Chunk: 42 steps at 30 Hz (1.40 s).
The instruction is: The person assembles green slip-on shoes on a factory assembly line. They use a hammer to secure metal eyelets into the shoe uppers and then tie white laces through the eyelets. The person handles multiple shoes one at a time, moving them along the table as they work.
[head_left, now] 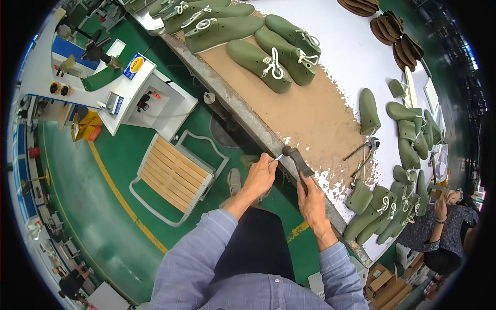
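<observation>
My left hand [260,176] is closed round a thin metal rod [279,157], whose tip points up and to the right. In my right hand [313,204] is a dark tool that looks like a hammer [299,163]. Its rounded end meets or nearly meets the rod's tip; I cannot tell which. Both hands are at the near edge of the workbench [248,111]. A pair of metal pincers [366,150] lies on the bench to the right of the hammer. Beyond my hands, green shoe lasts [257,59] with white cord loops lie on the brown worn surface.
More green lasts [382,212] stand at the bench's right end, near a person [442,222] handling a small object. Brown fluted pieces [387,28] lie at the far right. On my left are a slatted chair [173,173] and a white machine [155,98].
</observation>
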Each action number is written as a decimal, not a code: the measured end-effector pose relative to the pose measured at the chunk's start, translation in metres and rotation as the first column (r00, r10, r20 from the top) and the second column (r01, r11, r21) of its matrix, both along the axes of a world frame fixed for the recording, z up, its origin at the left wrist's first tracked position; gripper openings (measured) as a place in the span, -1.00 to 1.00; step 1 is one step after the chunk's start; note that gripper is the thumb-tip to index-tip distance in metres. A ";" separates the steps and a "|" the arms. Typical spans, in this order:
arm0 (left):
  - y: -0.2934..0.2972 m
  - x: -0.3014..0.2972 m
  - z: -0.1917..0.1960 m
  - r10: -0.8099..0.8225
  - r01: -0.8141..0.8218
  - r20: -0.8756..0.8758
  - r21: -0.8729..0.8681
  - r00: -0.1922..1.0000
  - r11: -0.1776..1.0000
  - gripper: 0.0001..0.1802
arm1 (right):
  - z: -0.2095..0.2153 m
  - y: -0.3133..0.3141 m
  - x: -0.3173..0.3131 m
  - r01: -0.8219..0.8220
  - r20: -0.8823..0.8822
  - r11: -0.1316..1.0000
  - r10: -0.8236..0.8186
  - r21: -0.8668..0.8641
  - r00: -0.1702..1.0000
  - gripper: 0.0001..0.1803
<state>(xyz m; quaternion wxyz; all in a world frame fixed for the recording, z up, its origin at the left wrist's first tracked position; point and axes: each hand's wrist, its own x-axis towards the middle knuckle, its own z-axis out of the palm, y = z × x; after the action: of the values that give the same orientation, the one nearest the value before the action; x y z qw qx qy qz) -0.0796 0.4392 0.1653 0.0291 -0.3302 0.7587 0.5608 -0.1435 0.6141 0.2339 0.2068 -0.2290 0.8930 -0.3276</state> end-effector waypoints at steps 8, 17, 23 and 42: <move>0.011 0.009 -0.012 0.026 -0.074 -0.193 -0.245 0.981 0.967 -0.84 | 0.032 -0.005 0.004 0.063 0.105 0.997 -0.068 0.049 0.992 -0.81; 0.015 0.009 -0.013 -0.039 -0.103 -0.302 -0.439 0.952 0.893 -0.84 | 0.021 -0.007 0.004 0.057 0.034 0.997 -0.055 -0.051 0.998 -0.86; 0.014 0.007 -0.014 -0.047 -0.084 -0.296 -0.417 0.954 0.905 -0.86 | 0.003 0.000 0.002 -0.018 -0.047 0.998 0.015 -0.052 0.999 -0.71; -0.005 0.006 0.006 -0.098 0.088 -0.042 -0.197 0.994 0.976 -0.78 | 0.013 -0.008 -0.005 0.060 0.034 0.987 -0.056 -0.148 0.998 -0.61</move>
<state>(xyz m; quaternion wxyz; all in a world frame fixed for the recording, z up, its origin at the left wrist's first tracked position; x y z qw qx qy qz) -0.0733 0.4342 0.1712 0.0034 -0.2810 0.8252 0.4900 -0.1487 0.6066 0.2464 0.1929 -0.2129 0.8690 -0.4028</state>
